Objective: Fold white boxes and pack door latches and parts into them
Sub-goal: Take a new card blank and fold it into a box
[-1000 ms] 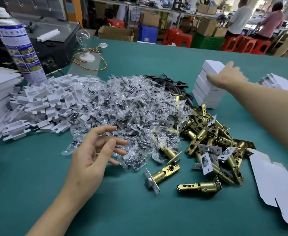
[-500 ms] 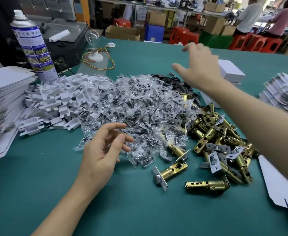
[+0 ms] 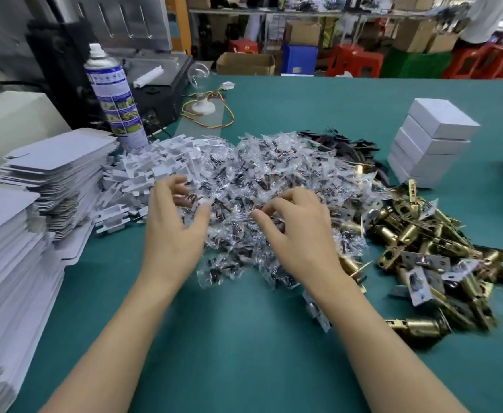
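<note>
Right hand (image 3: 300, 236) has left the stacked white boxes (image 3: 431, 138) and joined the left hand (image 3: 174, 234) over the screw bags (image 3: 289, 174); fingers curled, any grip unclear. Few boxes done; brass latches (image 3: 423, 248) piled beside them, unpacked

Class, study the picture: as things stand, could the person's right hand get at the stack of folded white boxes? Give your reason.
Probably yes. The right hand is over the bagged parts, and the stack of white boxes stands farther right, its top uncovered; nothing tall lies between.
</note>
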A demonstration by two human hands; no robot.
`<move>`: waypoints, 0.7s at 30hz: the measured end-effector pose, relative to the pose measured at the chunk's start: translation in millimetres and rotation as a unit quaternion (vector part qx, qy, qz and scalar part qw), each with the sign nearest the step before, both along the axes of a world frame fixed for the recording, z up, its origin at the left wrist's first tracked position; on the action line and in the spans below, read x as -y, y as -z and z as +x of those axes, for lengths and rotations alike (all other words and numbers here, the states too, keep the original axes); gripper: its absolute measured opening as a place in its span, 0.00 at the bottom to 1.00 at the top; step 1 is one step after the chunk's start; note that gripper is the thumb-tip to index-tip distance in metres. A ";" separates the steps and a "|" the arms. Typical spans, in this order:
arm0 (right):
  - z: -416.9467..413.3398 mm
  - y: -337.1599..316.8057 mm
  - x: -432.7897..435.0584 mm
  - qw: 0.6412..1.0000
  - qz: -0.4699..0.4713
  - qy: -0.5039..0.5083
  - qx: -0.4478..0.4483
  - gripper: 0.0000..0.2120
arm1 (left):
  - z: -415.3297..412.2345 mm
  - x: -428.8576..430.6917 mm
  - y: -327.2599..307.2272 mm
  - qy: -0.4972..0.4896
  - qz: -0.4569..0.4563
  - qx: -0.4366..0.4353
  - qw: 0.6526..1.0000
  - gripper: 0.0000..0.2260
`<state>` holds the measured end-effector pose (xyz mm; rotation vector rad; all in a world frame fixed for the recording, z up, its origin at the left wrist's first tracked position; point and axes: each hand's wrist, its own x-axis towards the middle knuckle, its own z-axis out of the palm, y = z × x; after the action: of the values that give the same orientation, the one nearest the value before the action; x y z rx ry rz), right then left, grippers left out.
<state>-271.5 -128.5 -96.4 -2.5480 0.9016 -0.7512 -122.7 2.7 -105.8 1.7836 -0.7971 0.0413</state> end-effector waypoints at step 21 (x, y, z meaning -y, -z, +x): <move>-2.8 23.8 -43.5 0.985 -0.059 -0.095 0.132 0.09 | 176.3 -3.6 -70.8 -0.238 0.463 0.151 0.841 0.23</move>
<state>-274.3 -85.1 -120.1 -2.5077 0.5357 -1.0777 53.6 6.3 -34.9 2.9353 -0.5926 0.3179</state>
